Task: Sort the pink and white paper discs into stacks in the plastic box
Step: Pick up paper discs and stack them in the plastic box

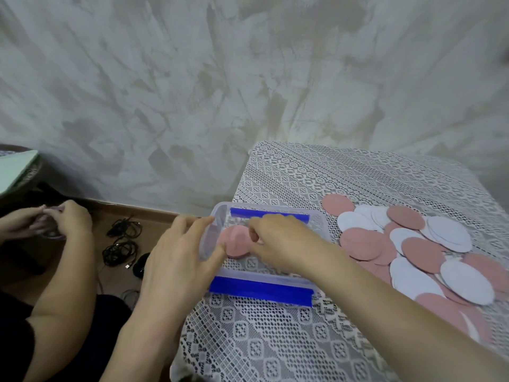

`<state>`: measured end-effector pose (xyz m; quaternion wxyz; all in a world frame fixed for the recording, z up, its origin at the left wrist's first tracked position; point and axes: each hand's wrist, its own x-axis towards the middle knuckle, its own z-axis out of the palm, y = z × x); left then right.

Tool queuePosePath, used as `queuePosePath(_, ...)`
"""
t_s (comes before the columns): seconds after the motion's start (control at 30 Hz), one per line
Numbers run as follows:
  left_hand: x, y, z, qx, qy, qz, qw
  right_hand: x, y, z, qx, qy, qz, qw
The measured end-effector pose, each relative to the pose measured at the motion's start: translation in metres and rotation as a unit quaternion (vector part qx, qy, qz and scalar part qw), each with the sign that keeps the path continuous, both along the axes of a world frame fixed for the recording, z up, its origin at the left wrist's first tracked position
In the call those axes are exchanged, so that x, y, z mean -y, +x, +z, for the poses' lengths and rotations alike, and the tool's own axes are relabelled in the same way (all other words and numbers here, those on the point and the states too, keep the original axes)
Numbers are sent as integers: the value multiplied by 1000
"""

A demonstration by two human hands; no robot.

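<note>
done: one pink stack (237, 242) started in the plastic box (316, 283), 9 o'clock end
left: loose pile (413, 252) on bench, 3 o'clock
fingers: right hand (278, 244) pinching that pink disc, left hand (176, 260) spread on box wall

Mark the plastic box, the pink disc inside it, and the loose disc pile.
plastic box (261, 290): head view, on the near blue clip.
pink disc (235, 245): head view, middle of its visible face, inside the box.
loose disc pile (421, 252): head view, on a pink disc mid-pile.

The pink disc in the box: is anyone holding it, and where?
Yes. The right hand pinches the pink disc at its right edge; the left hand touches its left edge.
</note>
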<state>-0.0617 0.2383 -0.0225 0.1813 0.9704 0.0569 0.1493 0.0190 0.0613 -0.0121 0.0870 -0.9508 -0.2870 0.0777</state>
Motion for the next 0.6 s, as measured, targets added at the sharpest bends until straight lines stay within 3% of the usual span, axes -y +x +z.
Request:
queuePosePath(0.23, 30, 19, 18, 38, 108, -50, 992, 49, -22, 20, 150, -20, 15, 988)
queuePosePath(0.37, 72, 37, 16, 40, 199, -113, 973, 95, -39, 34, 169, -23, -16, 985)
queuePosePath(0.6, 165, 41, 24, 94, 219, -168, 957, 183, -58, 41, 170, -44, -97, 980)
